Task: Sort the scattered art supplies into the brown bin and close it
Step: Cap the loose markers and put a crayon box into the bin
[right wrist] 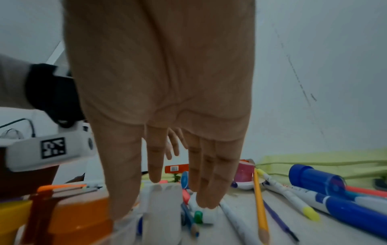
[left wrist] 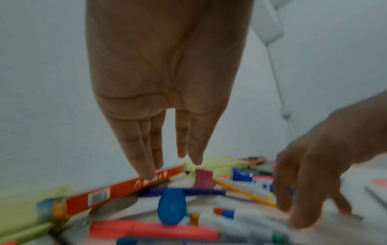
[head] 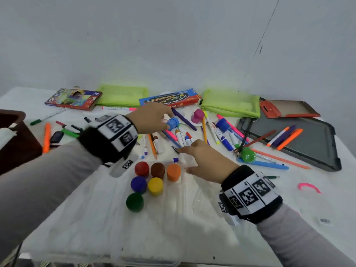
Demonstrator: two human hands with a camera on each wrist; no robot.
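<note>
Markers, pens and pencils [head: 185,138] lie scattered over the white table. My left hand [head: 165,118] hovers with straight fingers [left wrist: 146,165] just above a round blue cap [head: 172,123] [left wrist: 171,207], not holding it. My right hand [head: 184,160] reaches flat over the marker pile, its fingertips [right wrist: 207,202] down on white markers. A translucent plastic piece [right wrist: 163,207] sits between its thumb and fingers; I cannot tell whether they touch it. Several coloured paint pots [head: 155,185] stand in front of the hands. The brown bin [head: 13,139] is at the far left, mostly cut off.
Two green mesh pouches [head: 123,95] [head: 231,103], a crayon box [head: 73,98] and a blue-red pencil box [head: 169,100] line the wall. A dark tray [head: 312,151] with pens sits at right. A pink stamp [head: 198,115] and a green round piece [head: 248,155] lie among the pens.
</note>
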